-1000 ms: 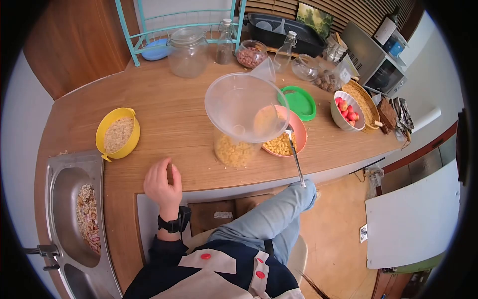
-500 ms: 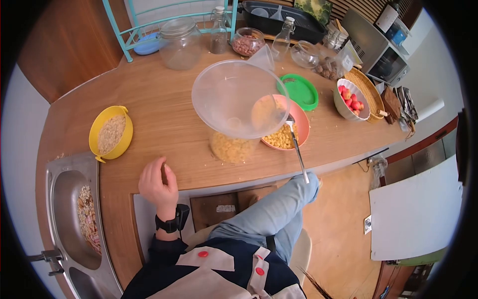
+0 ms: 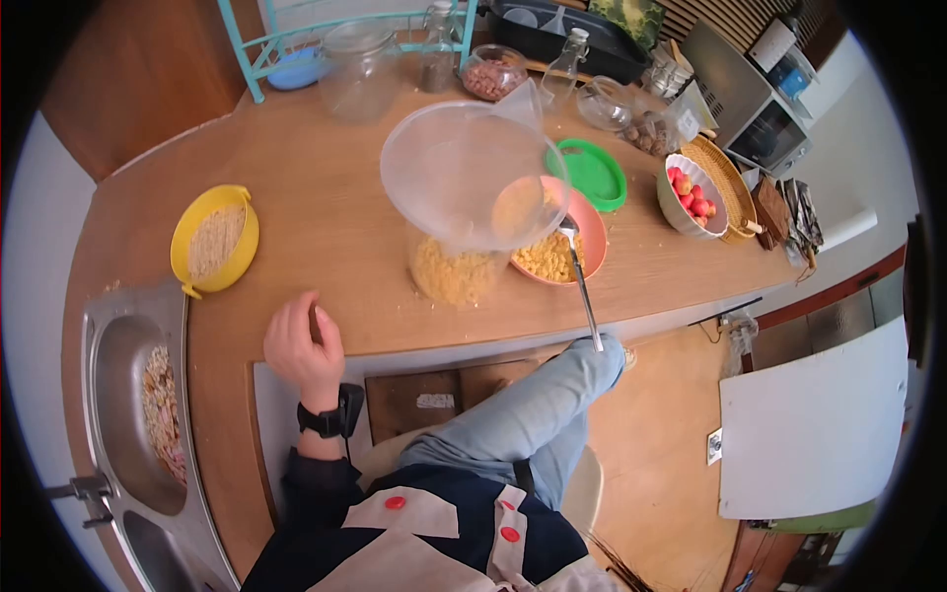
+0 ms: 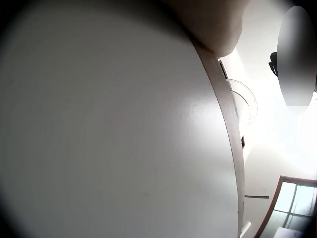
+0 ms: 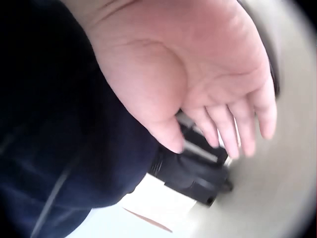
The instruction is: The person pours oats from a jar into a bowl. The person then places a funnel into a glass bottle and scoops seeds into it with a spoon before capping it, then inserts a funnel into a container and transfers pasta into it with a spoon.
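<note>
My left hand point(image 3: 304, 345) rests at the front edge of the wooden counter, its fingers loosely bent and holding nothing. In the left wrist view, part of this hand point(image 4: 213, 25) shows at the top beside a pale panel. My right hand point(image 5: 198, 74) is outside the head view; the right wrist view shows it palm up, fingers relaxed, nothing in it, beside a dark sleeve. Nearest ahead stands a clear plastic vessel point(image 3: 444, 148) with a wide round rim and yellow kernels point(image 3: 454, 271) low down. Behind its rim sits a pink bowl point(image 3: 595, 237) of kernels with a metal spoon point(image 3: 584, 291).
On the left are a yellow bowl point(image 3: 247, 259) of flakes and a steel sink point(image 3: 123, 395) with scraps. A green lid point(image 3: 597, 178), a white bowl point(image 3: 681, 212) of red fruit and a glass jar point(image 3: 360, 74) stand farther back. A teal rack point(image 3: 242, 54) rises behind.
The head view has shifted slightly, so counter things appear a little higher and farther left. My left hand keeps its loose pose at the counter edge.
</note>
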Available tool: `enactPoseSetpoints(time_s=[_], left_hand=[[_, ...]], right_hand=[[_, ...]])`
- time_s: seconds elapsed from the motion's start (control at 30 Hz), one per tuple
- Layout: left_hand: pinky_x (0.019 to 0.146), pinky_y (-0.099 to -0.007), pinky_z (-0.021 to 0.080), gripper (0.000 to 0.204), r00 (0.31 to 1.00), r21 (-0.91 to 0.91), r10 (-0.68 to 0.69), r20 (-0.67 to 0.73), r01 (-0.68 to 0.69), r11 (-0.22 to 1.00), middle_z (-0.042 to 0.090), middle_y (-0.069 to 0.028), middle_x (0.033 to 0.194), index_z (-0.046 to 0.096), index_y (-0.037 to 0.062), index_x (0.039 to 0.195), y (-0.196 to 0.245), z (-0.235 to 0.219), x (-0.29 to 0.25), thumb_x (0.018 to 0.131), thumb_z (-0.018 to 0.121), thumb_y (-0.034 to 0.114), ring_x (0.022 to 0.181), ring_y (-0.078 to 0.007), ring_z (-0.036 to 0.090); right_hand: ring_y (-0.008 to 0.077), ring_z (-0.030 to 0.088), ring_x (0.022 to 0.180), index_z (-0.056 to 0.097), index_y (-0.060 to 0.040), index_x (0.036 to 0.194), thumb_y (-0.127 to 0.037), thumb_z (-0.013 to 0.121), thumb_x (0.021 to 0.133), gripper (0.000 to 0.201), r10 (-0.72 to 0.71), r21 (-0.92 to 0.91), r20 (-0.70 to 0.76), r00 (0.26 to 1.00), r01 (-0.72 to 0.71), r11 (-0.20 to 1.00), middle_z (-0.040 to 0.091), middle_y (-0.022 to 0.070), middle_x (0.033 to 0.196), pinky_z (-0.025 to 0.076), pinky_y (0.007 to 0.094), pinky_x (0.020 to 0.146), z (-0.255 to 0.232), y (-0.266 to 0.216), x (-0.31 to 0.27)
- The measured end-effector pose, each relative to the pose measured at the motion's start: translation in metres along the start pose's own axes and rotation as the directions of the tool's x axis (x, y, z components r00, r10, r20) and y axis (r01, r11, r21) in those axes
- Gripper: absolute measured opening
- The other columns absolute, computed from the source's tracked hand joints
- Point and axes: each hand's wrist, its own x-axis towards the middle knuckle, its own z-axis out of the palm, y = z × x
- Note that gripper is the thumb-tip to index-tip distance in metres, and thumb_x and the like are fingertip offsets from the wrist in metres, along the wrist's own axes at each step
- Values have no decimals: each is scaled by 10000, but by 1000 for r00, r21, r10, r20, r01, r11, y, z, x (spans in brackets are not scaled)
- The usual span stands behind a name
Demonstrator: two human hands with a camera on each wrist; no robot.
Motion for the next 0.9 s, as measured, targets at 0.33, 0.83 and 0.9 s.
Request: enactPoseSetpoints(time_s=[0.33,0.83,0.9], left_hand=[[534,-333,424,141,998,-3,-28,-61,27,1000,566,-73,712,578,70,793,-8,5,-4,707,520,166,639,-258,549],[493,-313,411,94,992,16,-27,-123,29,999,558,-21,682,579,90,684,-12,10,-4,710,553,177,606,-223,535],[493,-313,412,96,994,21,-38,-105,41,999,562,-18,689,578,90,687,-12,11,-6,710,553,179,610,-223,536]], right_hand=[[350,488,1009,511,-16,1068,-242,452,808,349,2,-183,239,971,43,982,531,210,1048,381,383,859,-1,30,-6],[352,481,1012,504,-15,1077,-222,448,810,343,58,-233,300,952,14,972,525,208,1054,377,381,865,8,83,-23],[352,480,1013,504,-15,1079,-219,447,810,342,74,-229,299,951,-3,973,524,208,1054,377,381,866,10,88,-27]])
